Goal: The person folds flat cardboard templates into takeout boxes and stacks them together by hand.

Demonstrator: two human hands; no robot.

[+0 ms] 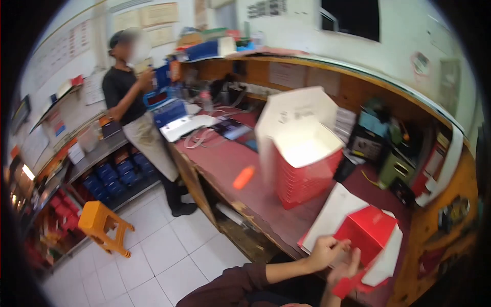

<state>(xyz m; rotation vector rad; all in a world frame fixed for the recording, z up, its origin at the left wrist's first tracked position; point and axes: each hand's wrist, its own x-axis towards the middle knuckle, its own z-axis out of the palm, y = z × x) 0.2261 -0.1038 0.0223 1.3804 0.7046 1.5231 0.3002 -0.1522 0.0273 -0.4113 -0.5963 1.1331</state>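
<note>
A red cardboard box (365, 230), partly folded with its flaps apart, is tilted at the front right of the bench. My left hand (326, 253) is closed in a pinch at the box's near left edge. Beside it, my right hand (346, 268) is closed around the lower part, where a red flap (349, 287) sticks out below the fingers. My hands hide some of the box's near edge. White card sheets (335, 212) lie under and behind it.
A tall stack of nested red boxes (307, 179) with white insides stands behind, below a blurred white hexagonal card (296, 110). An orange object (244, 177) lies on the red bench top (220, 169). A co-worker (128, 92) stands at the far left, near an orange stool (97, 222).
</note>
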